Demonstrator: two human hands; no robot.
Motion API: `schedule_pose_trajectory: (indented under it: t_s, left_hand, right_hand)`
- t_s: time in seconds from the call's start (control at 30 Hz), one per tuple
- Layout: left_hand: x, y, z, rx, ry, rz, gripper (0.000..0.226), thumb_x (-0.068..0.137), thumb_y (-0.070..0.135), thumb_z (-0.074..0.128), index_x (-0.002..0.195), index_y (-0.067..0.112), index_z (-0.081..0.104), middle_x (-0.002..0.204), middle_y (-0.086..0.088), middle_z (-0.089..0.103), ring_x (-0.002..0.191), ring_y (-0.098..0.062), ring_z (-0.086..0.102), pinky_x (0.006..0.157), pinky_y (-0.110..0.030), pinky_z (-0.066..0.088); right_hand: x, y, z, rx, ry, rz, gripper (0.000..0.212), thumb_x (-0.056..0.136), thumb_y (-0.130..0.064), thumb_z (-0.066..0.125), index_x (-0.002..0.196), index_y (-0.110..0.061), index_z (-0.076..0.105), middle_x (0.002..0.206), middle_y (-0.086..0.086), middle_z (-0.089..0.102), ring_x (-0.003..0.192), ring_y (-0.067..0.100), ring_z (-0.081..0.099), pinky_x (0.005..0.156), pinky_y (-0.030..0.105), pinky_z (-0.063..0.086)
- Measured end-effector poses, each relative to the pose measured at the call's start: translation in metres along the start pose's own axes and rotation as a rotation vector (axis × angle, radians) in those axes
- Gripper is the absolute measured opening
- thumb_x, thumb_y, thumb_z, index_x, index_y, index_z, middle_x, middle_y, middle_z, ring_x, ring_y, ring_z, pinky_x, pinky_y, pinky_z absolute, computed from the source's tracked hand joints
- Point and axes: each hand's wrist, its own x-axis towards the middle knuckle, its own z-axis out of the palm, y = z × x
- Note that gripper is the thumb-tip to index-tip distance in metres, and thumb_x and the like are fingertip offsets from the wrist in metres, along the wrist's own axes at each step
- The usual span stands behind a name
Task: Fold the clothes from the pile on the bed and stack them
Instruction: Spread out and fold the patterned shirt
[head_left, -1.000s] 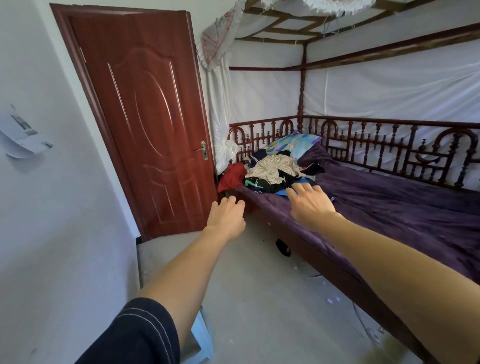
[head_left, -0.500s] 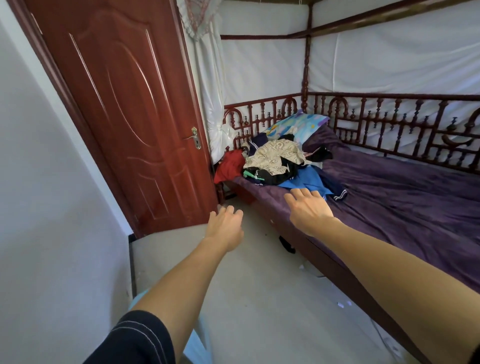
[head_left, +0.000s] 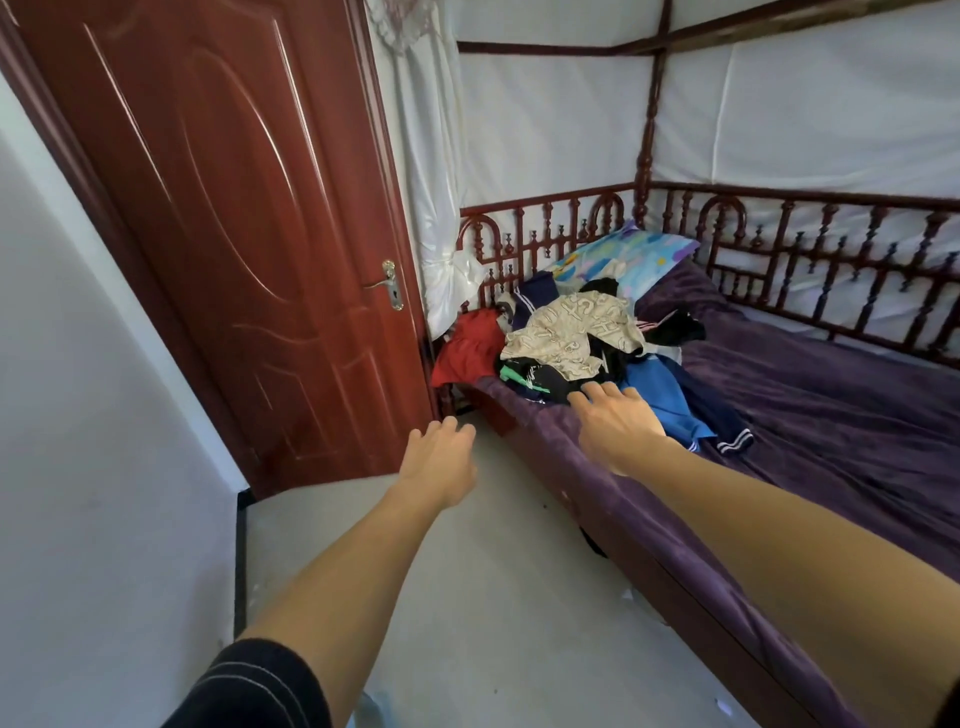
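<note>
A pile of clothes (head_left: 571, 338) lies at the head end of the bed (head_left: 841, 415), which has a purple cover. On top is a beige letter-print garment (head_left: 566, 332); a red one (head_left: 470, 348) hangs at the left edge, and a blue one (head_left: 660, 400) and dark pieces lie on the right. My right hand (head_left: 615, 423) stretches out with straight fingers, its fingertips at the near edge of the pile. My left hand (head_left: 441, 460) hovers over the floor beside the bed corner, fingers relaxed and holding nothing.
A closed red-brown door (head_left: 234, 208) stands left of the bed. A carved wooden railing (head_left: 779, 260) runs round the bed's head and far side, with a colourful pillow (head_left: 628, 254) against it. White curtain (head_left: 441, 208) hangs at the bedpost. Grey floor (head_left: 467, 597) lies below my arms.
The view has moved closer to the bed and tilted down. Both hands have advanced toward the pile; my right hand now reaches its near edge.
</note>
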Motion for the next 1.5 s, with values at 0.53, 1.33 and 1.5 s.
schedule_pose_trajectory:
  t_s: [0.53,1.33,1.5]
  left_hand:
    - [0.33,-0.101,0.057,-0.03,-0.082,0.209,0.039,0.092,0.031,0.047,0.128,0.016,0.049,0.124,-0.008,0.05,0.117,-0.03,0.047,0.094,-0.044,0.038]
    - [0.785,-0.095,0.259,-0.017,-0.403,0.512,0.039,0.092,0.031,0.048,0.128,0.016,0.047,0.122,-0.006,0.051,0.115,-0.027,0.048,0.092,-0.041,0.039]
    - [0.854,-0.097,0.326,-0.008,-0.487,0.706,0.039,0.092,0.028,0.049,0.13,0.015,0.046,0.133,-0.009,0.044,0.122,-0.027,0.043,0.097,-0.041,0.038]
  right_hand:
    - [0.27,0.049,0.104,0.008,-0.138,0.195,0.046,0.092,-0.023,0.046,0.137,-0.016,0.037,0.136,0.007,0.045,0.12,0.027,0.045,0.096,0.038,0.037]
    - [0.578,0.195,0.366,0.148,-0.49,0.445,0.051,0.092,-0.021,0.046,0.142,-0.018,0.035,0.139,0.004,0.043,0.123,0.025,0.044,0.1,0.038,0.038]
    - [0.62,0.184,0.432,0.231,-0.659,0.608,0.052,0.093,-0.027,0.049,0.142,-0.018,0.034,0.146,0.005,0.037,0.125,0.026,0.044,0.101,0.04,0.038]
